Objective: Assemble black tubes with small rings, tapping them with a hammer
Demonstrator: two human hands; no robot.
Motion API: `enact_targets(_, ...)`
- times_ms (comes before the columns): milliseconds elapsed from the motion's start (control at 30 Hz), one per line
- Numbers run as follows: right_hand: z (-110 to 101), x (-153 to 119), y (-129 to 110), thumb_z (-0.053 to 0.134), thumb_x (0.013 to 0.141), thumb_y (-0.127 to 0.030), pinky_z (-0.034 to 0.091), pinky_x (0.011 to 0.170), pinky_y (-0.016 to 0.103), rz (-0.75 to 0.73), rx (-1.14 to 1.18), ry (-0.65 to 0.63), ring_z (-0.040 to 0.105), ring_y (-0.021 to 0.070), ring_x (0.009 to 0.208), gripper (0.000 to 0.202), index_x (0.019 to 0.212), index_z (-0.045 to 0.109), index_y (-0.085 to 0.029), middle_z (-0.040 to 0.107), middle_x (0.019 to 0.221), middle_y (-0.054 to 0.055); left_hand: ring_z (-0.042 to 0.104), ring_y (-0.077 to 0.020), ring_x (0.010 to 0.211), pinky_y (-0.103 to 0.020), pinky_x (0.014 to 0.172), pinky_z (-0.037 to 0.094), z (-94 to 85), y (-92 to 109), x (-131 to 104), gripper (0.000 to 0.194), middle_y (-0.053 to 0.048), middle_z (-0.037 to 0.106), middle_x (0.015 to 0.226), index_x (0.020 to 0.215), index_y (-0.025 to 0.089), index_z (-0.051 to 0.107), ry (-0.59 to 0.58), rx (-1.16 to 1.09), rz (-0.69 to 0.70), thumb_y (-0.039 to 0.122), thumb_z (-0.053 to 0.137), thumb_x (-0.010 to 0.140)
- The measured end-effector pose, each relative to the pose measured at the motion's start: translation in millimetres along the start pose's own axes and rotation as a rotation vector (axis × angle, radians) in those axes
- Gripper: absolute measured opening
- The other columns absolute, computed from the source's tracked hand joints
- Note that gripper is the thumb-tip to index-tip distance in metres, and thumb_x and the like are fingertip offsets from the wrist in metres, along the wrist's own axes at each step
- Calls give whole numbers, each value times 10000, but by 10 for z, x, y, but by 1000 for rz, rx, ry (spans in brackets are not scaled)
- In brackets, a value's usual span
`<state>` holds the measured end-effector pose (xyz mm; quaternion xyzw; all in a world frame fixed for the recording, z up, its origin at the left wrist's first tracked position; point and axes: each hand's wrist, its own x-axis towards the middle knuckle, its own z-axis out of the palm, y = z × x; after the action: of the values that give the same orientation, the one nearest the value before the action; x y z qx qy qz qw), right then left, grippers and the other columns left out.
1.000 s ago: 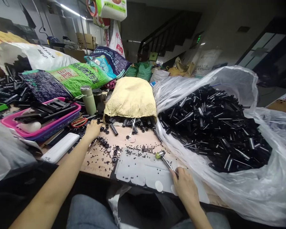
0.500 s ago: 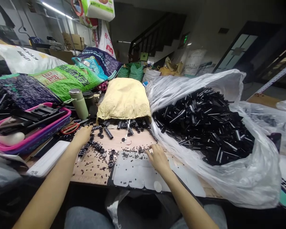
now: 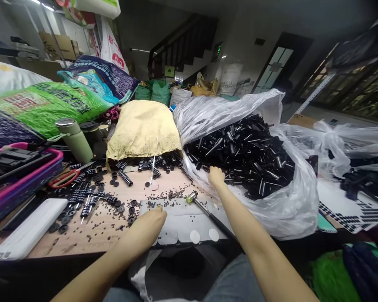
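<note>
My left hand point(image 3: 154, 220) is closed in a pinch over the grey-white plastic sheet, near many tiny black rings point(image 3: 173, 194). Whatever lies between its fingertips is hidden. My right hand point(image 3: 216, 176) reaches to the near edge of a clear plastic bag point(image 3: 204, 113) heaped with glossy black plastic pieces point(image 3: 255, 155). Its fingers are curled at the pieces, and I cannot make out what they grip. Between my arms, a small hammer point(image 3: 204, 207) with a metal head and black handle lies across the sheet point(image 3: 185, 226).
A yellow sack point(image 3: 145, 126) with strings of black discs point(image 3: 125, 178) under its edge stands at the back. On the left are scissors point(image 3: 64, 178), a white box-like bar point(image 3: 30, 228), a pink basket point(image 3: 55, 157) and a green flask point(image 3: 75, 140).
My left hand has moved right, from the disc strings to the sheet. My right hand has gone from the tiny rings to the bag's pieces. The hammer now shows. The view has turned right.
</note>
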<state>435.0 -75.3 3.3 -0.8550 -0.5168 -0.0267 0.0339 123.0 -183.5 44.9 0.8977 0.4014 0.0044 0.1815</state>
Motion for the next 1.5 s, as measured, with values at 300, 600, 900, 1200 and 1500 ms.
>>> enact_targets(300, 100, 25, 293, 491, 847, -316, 461, 802, 382, 140, 42, -61, 538, 176, 950, 307, 1103, 493, -147, 520, 1111, 71, 543, -225, 918, -342, 774, 421, 421, -99, 330, 309, -92, 577, 986, 1070, 194, 488, 356, -489, -64, 352, 422, 814)
enact_targets(600, -266, -220, 206, 547, 798, -238, 367, 898, 400, 59, 484, 32, 515, 221, 1033, 236, 993, 540, -104, 582, 1035, 123, 481, -111, 490, -229, 505, 404, 477, -68, 270, 341, 52, 471, 547, 965, 184, 476, 502, -1217, -244, 455, 499, 760)
enact_targets(900, -214, -1631, -492, 537, 730, -526, 495, 675, 329, -267, 1285, -450, 629, 192, 816, 487, 1027, 468, -147, 648, 879, 93, 326, -45, 308, -155, 297, 241, 292, 205, 463, 352, 85, 412, 419, 754, 161, 481, 472, -1520, -417, 428, 658, 608)
enact_targets(1200, -431, -1689, -331, 749, 447, -501, 232, 1038, 425, -939, 699, -265, 269, 262, 1258, 1072, 1341, 225, -224, 330, 1340, 113, 299, -21, 290, -136, 269, 216, 332, 124, 292, 320, 86, 422, 456, 726, 164, 457, 138, -1489, -295, 398, 654, 630)
enact_targets(1500, -320, -1974, -402, 727, 468, -553, 221, 1053, 432, -865, 863, -65, 252, 278, 1263, 1112, 1336, 135, -190, 294, 1333, 135, 308, -39, 258, -143, 239, 190, 351, 221, 286, 448, 85, 417, 475, 1019, 169, 504, 294, -1716, -300, 505, 506, 722)
